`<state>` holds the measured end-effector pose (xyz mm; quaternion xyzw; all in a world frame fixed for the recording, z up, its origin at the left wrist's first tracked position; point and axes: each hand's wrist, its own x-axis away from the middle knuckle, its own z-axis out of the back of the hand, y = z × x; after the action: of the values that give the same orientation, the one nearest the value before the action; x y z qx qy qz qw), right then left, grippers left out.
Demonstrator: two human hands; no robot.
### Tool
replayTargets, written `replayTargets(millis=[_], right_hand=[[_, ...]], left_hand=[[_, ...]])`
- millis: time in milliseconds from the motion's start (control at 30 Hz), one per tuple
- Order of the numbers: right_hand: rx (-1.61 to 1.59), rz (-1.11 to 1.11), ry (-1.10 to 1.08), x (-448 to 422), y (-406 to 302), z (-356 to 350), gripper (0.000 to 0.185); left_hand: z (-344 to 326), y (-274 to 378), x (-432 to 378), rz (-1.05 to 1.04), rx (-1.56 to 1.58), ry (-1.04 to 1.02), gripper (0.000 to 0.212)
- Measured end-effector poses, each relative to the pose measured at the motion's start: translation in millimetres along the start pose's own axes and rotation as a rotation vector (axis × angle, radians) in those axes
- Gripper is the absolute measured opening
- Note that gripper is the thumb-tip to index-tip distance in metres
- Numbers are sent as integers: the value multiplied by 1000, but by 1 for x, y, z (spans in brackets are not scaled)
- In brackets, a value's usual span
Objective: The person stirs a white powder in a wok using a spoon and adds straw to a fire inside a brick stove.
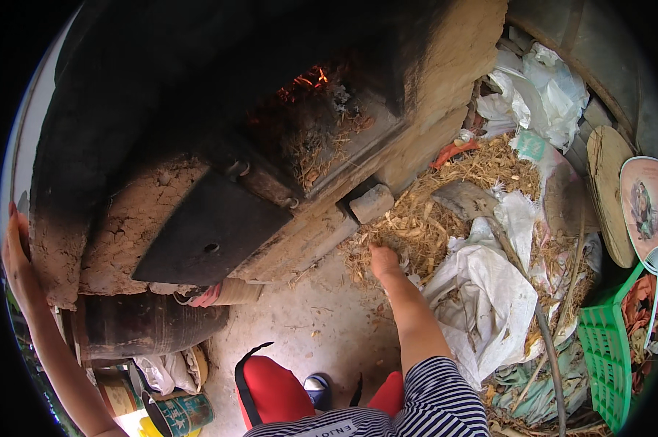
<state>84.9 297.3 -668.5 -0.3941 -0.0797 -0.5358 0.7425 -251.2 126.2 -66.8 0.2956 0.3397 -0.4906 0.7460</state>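
My right hand (384,261) reaches down to a heap of dry straw and husks (416,224) beside the stove. Its fingers point into the straw, so whether they grip any is unclear. At the far left, my left hand (16,251) rests against the outer edge of the clay stove (61,254) and holds nothing visible. Small flames (307,82) and embers glow inside the dark firebox, with ash (341,98) and loose straw at its mouth. A black metal stove door (214,229) hangs swung out to the left of the opening.
A brick (372,203) sits beneath the firebox ledge. White woven sacks (482,295), a wooden-handled tool (525,273), a green plastic basket (604,355) and a hand fan (644,207) crowd the right. A dark vat (154,325) and a teal bucket (184,412) stand lower left.
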Motion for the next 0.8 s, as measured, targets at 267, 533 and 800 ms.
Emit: replayTargets(millis=[267,533,800], right_hand=[[-855,49,88,59,-8,123,70],[-1108,286,-74,148,-12,235,78],[-1081,416,-68,149,-50,283,73]], left_hand=[[-15,48,10,95,211,-116,46],[-8,53,12,135,317,-193,42],[-12,57,15,145,279,-97,44]])
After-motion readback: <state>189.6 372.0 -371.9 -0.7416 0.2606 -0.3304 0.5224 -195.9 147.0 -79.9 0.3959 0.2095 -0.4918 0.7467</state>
